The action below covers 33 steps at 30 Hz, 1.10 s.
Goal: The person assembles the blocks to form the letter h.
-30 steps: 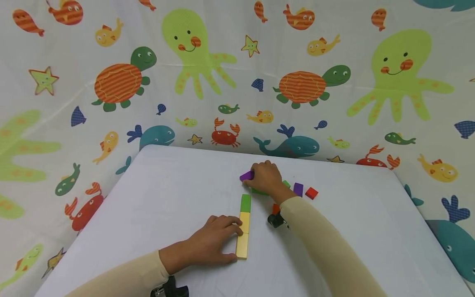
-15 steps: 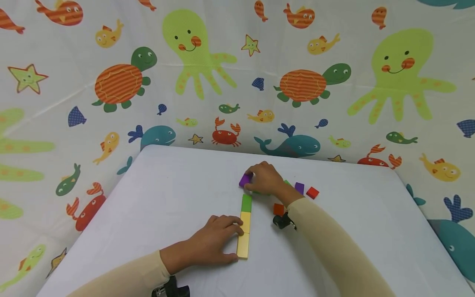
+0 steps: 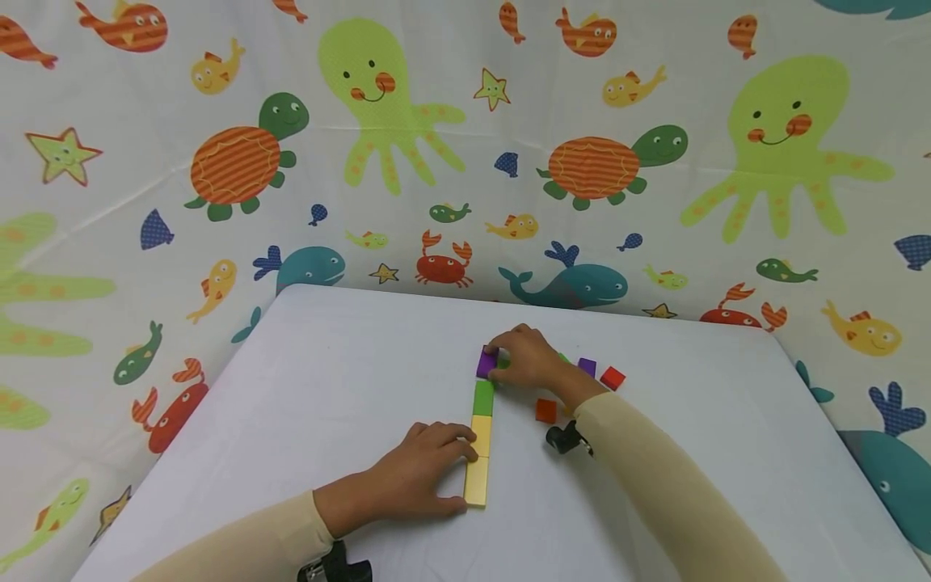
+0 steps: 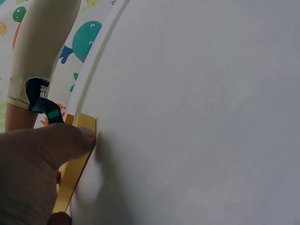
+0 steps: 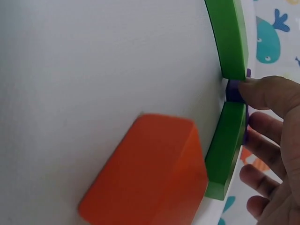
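A straight row of blocks lies on the white table: two yellow blocks (image 3: 476, 485) at the near end, then a green block (image 3: 483, 398). At the row's far end my right hand (image 3: 527, 361) pinches a purple block (image 3: 485, 364) between thumb and fingers, right by the green one. The right wrist view shows my thumb (image 5: 262, 91) on this purple block (image 5: 234, 91), between two green blocks. My left hand (image 3: 414, 478) rests along the row's left side, fingertips on the yellow blocks. Its thumb (image 4: 77, 140) touches the near end of a yellow block (image 4: 75, 173).
Right of the row lie an orange block (image 3: 546, 411), another purple block (image 3: 587, 367) and a red block (image 3: 612, 377). More green blocks are partly hidden behind my right hand. A cloth (image 3: 451, 121) printed with sea animals hangs behind the table.
My right hand has brought the purple block nearer and slightly right, turning it into line with the row's far end. The left hand has stayed in place.
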Each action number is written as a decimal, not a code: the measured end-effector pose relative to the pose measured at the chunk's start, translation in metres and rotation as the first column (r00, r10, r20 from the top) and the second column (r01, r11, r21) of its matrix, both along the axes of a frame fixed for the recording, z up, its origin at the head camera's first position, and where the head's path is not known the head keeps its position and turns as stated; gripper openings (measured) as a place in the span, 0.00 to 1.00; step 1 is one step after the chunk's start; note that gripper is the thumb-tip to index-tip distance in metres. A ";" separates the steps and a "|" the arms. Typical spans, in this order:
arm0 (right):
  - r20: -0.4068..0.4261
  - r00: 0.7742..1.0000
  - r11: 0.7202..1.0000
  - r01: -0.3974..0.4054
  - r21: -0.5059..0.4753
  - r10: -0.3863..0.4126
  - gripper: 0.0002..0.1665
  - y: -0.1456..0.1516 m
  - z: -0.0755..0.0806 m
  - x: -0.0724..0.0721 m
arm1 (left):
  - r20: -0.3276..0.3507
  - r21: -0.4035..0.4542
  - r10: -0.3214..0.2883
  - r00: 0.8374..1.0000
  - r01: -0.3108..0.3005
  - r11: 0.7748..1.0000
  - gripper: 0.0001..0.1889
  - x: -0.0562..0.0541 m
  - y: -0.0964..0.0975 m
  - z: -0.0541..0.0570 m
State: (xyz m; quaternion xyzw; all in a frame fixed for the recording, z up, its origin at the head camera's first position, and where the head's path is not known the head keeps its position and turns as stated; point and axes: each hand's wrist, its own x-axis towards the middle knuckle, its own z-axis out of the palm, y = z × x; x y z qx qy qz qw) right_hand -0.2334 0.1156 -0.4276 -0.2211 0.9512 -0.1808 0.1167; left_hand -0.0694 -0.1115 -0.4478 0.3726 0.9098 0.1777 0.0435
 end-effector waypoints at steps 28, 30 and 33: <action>-0.004 0.999 0.999 -0.039 -0.031 0.039 0.21 0.000 -0.007 -0.009 | -0.024 0.022 -0.027 0.999 0.027 0.999 0.27 -0.015 -0.010 -0.007; -0.006 0.999 0.998 -0.047 -0.032 0.047 0.21 -0.001 -0.006 -0.010 | -0.024 0.019 -0.028 0.999 0.028 0.999 0.27 -0.017 -0.011 -0.007; -0.011 0.999 0.998 -0.054 -0.026 0.053 0.21 -0.002 -0.006 -0.010 | -0.019 0.012 -0.027 0.999 0.027 1.000 0.27 -0.019 -0.012 -0.008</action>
